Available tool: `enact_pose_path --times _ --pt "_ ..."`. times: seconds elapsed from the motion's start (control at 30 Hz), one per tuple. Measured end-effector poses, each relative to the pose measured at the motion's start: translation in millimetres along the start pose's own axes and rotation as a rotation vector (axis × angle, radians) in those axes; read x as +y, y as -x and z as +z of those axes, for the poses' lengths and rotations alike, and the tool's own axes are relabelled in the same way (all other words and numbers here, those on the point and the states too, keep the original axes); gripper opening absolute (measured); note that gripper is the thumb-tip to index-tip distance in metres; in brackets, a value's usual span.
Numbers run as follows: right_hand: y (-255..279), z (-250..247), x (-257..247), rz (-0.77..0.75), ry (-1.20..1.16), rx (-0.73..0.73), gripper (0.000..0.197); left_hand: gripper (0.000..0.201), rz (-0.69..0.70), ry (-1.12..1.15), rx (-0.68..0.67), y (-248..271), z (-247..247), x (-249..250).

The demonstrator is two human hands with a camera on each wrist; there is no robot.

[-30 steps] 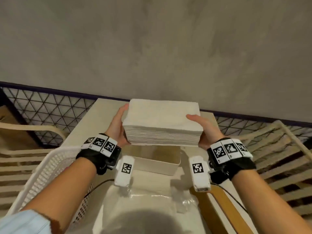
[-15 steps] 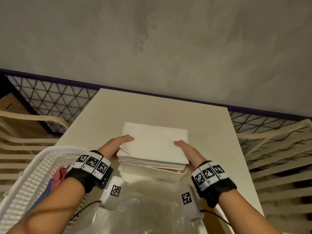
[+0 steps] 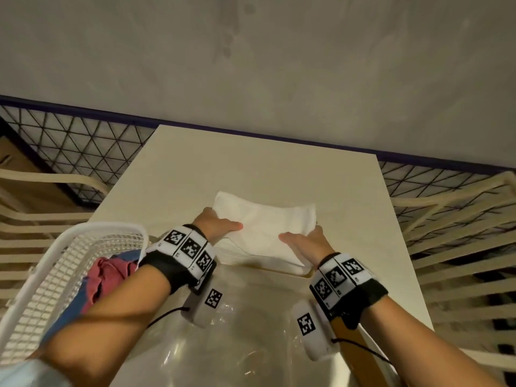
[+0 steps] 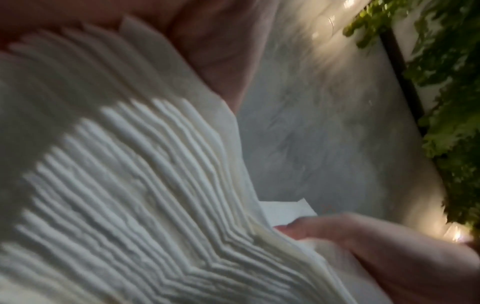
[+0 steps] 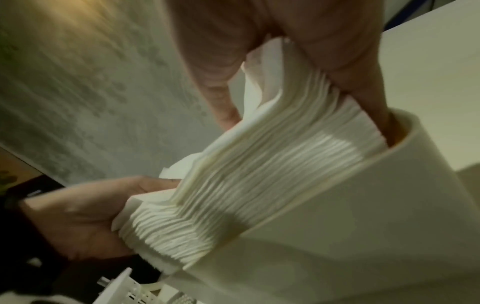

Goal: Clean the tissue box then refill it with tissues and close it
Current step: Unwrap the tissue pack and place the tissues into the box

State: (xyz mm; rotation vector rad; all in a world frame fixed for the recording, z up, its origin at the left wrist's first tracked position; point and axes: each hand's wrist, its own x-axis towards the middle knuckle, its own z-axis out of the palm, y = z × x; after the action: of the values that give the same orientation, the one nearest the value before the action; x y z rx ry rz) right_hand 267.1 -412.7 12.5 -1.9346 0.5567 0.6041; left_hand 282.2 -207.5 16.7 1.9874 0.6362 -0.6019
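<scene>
A thick stack of white tissues (image 3: 264, 229) sits partly inside the cream tissue box (image 3: 290, 271) on the table (image 3: 279, 169), its top bowed down in the middle. My left hand (image 3: 220, 223) grips the stack's left end, thumb on top. My right hand (image 3: 303, 238) grips the right end. In the right wrist view the right hand's fingers (image 5: 363, 88) reach down between the tissue stack (image 5: 259, 174) and the tissue box's wall (image 5: 350, 216). The left wrist view shows the tissue stack's layered edge (image 4: 130, 185), blurred.
A white mesh basket (image 3: 55, 261) with red and blue cloths (image 3: 106, 275) stands at the near left. Clear plastic wrap (image 3: 237, 339) lies in front of the box, a wooden piece (image 3: 347, 342) beside it. Cream slatted chairs (image 3: 460, 233) flank the table; a wall stands behind.
Both hands have lowered the tissue stack from above the box down into it. The stack, flat before, now sags in the middle.
</scene>
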Motion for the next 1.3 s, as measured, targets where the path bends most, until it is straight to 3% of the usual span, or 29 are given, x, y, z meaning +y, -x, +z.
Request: enact_pose_path --times 0.2,0.47,0.57,0.7,0.8,0.9,0.97,1.2,1.3 --pt "5 14 -12 0.022 0.034 0.065 0.084 0.085 -0.023 -0.253 0.09 7 12 13" --pt "3 29 3 -0.107 0.005 0.133 0.09 0.084 0.073 -0.102 0.092 5 26 -3" --pt "9 23 -2 -0.115 0.056 0.102 0.086 0.079 0.028 -0.228 0.049 10 18 -1" --pt "24 19 -7 -0.211 0.396 0.147 0.084 0.077 0.067 -0.375 0.114 26 -1 4" --pt "37 27 -1 -0.438 0.772 0.149 0.053 0.084 0.145 -0.349 0.207 34 -12 -4" --pt "38 39 7 -0.426 0.918 -0.002 0.036 0.089 0.207 -0.224 0.196 37 -15 -19" --pt "34 45 11 -0.336 0.955 -0.053 0.036 0.083 0.246 -0.156 0.212 40 -14 -26" --pt "31 41 6 -0.403 0.789 0.19 0.045 0.047 0.295 -0.198 0.168 34 -12 -39" --pt "32 27 1 -0.346 0.741 0.193 0.054 0.036 0.277 -0.195 0.151 28 -17 -41"
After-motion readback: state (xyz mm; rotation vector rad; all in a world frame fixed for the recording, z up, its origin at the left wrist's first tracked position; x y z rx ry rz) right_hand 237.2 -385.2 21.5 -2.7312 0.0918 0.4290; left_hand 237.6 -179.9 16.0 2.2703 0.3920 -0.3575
